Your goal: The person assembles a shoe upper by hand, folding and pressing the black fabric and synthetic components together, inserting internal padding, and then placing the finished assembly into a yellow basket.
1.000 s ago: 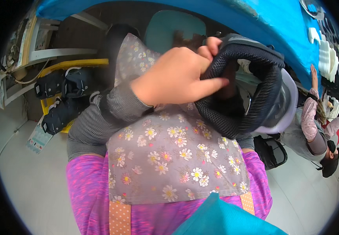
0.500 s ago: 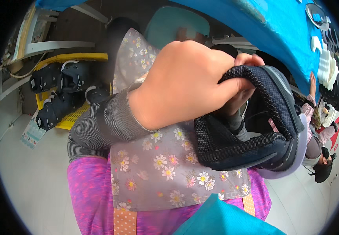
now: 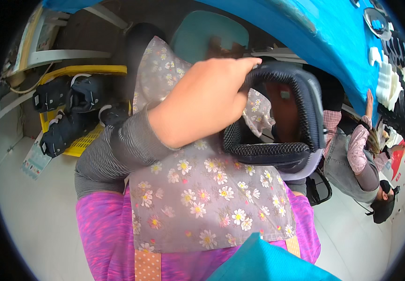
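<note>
My left hand, in a striped grey cuff, is at the left rim of a black padded boot. Its index finger stretches over the boot's upper edge, while the thumb bends down beside the opening. The back of the hand hides the other fingers. A thick mesh collar with light stitching rings the opening, which faces me, and a lavender edge runs along the boot's lower right. My right hand does not show. Under the boot, a grey flowered cloth covers my lap, and a fold of it appears through the opening.
Several similar black boots lie in a yellow crate at left. A teal stool stands ahead. Blue covering drapes a table at upper right, with white and black parts along it. Another person works at the right.
The boot has shifted left and slightly up, turning its opening more toward me. My left hand has drawn back a little to the left. Fingers earlier at the collar's top no longer show.
</note>
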`<state>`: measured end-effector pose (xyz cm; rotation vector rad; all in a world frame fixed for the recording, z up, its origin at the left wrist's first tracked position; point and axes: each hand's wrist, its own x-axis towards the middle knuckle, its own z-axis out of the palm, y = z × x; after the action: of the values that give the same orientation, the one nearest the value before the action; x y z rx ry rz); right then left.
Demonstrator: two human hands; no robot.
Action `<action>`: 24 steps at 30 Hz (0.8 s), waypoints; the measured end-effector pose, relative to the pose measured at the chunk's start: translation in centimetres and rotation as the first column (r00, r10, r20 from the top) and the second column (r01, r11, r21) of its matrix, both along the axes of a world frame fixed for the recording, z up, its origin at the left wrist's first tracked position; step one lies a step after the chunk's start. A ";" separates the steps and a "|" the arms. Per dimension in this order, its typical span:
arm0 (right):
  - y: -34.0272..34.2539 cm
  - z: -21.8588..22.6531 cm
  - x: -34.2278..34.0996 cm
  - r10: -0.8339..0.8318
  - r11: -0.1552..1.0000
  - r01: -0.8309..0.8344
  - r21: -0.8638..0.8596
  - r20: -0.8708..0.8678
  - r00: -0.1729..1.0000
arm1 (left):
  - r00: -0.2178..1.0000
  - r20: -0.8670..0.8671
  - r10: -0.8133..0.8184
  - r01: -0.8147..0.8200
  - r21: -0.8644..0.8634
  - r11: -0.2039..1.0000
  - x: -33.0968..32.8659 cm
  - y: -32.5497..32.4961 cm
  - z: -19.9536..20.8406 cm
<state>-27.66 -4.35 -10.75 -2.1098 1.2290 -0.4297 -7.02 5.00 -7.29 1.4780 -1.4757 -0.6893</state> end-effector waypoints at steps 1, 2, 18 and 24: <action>1.4 1.1 0.1 0.025 0.999 -0.025 -0.031 -0.004 1.000 | 0.997 -0.024 -0.072 0.072 0.017 0.997 0.1 -0.1 -0.3; 2.3 1.6 0.9 0.119 0.991 -0.117 -0.067 0.031 0.992 | 0.995 -0.039 -0.093 0.095 0.056 0.994 0.0 0.4 -0.4; 7.1 -1.9 0.4 -0.636 0.448 -0.472 0.759 0.642 0.428 | 0.925 0.001 -0.380 0.323 0.525 0.787 1.5 1.6 -2.1; 3.5 0.5 2.6 0.209 0.835 -0.284 0.471 0.206 0.956 | 0.926 0.138 -0.351 0.230 0.533 0.814 1.3 1.9 -2.5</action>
<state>-25.08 -0.82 -10.29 -1.7202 0.8485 -0.1246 -5.76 6.92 -9.83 1.7886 -1.8179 -1.2054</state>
